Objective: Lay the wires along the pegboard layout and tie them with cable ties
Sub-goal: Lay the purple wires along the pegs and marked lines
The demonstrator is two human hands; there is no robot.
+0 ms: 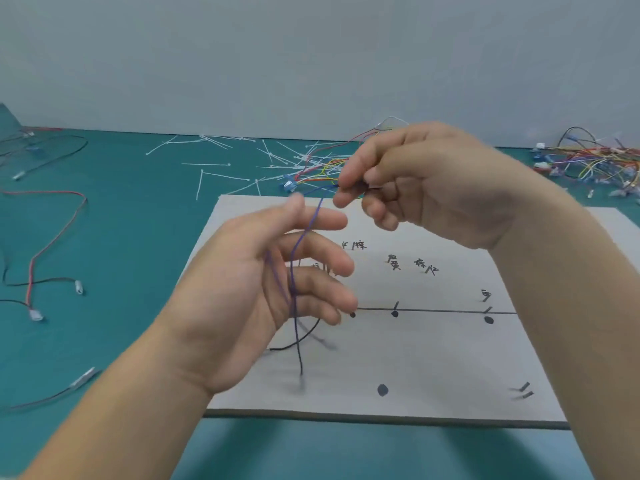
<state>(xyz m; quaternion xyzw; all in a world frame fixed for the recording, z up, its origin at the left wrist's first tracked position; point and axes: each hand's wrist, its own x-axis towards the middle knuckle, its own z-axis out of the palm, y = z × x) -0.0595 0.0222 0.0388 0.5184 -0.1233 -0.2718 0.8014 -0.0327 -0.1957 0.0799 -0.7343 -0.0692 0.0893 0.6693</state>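
Head view: the step in hand looks like sorting out a single lead before it is routed. The right hand (433,181), raised above the far edge of the flat grey pegboard (433,358), has its grip clamped on the upper end of a thin purple wire (294,271), pinched between thumb and curled fingers. The wire hangs down across the left hand (263,282), which hovers over the board's left part with its grip apart and its fingers spread and blurred. The wire's free end dangles just above the board, not laid yet.

Next, I judge, the wire must be brought down onto the drawn black line (433,310) and run past the short dark pegs (396,304). No tie is in hand.

The loose white cable ties (214,164) lie scattered beyond the board's far left corner, on the teal surface (121,220). A tangle of coloured wires (322,168) sits just past the far edge, a second heap (595,164) lies off the far right corner, and red-and-black leads (52,237) trail to the left. A plain pale wall (311,46) rises behind.
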